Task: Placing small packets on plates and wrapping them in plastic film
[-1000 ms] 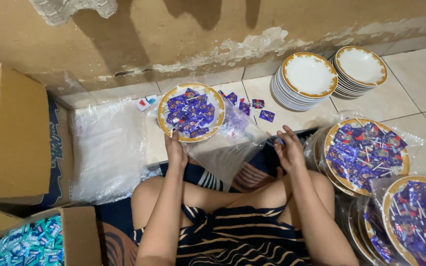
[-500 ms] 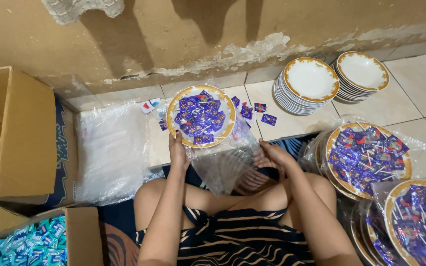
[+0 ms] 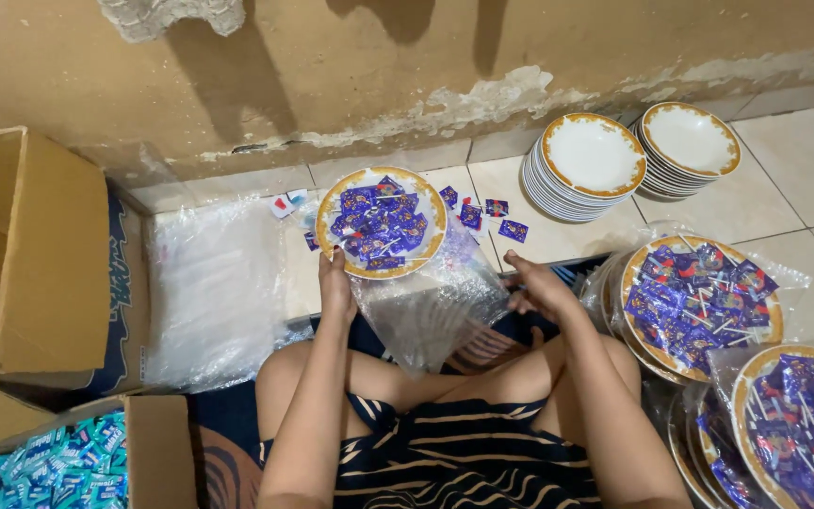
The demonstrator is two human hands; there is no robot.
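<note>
My left hand (image 3: 336, 286) grips the near rim of a gold-edged white plate (image 3: 431, 205) heaped with purple candy packets (image 3: 377, 224). It holds the plate tilted above a clear plastic bag (image 3: 431, 311). My right hand (image 3: 537, 287) pinches the right side of that bag, which hangs over my lap. A few loose purple packets (image 3: 482, 215) lie on the tiled floor just beyond the plate.
Two stacks of empty gold-rimmed plates (image 3: 592, 160) stand by the wall at upper right. Bagged plates of candy (image 3: 699, 300) pile at my right. A flat pile of clear bags (image 3: 214, 287) and open cardboard boxes (image 3: 21, 254) sit at my left, one holding blue packets (image 3: 54, 467).
The plate has been lifted off the floor and drawn toward me. My right hand has moved in and taken hold of the plastic bag, pulling it open under the plate.
</note>
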